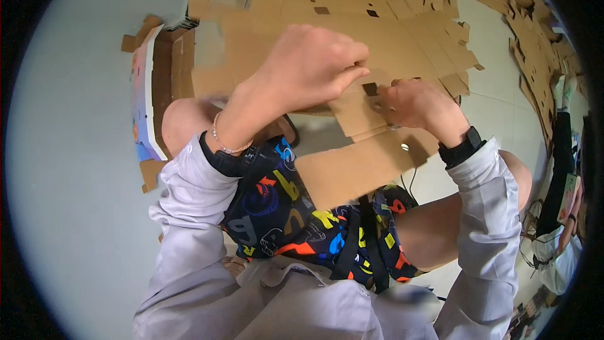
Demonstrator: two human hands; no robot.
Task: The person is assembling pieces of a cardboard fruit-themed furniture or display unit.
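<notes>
A folded brown cardboard piece (362, 173) hangs over my lap, tilted, with a small round hole near its right side. My right hand (428, 107) is closed on the upper right part of this piece, its fingertips beside a dark cut-out. Up and to the left, my left hand (308, 66) is raised above the cardboard. Its fingers are curled, with thumb and forefinger pressed together. Whatever it may pinch is too small or blurred to make out. Both wrists carry black bands, and a beaded bracelet (220, 135) circles the left one.
Flat cardboard sheets (352, 38) cover the floor ahead of me, some with cut-outs. An opened carton with a coloured print (143, 94) stands at the left. More cardboard (535, 56) lies along the right. Another person (560, 239) is at the far right, near cables.
</notes>
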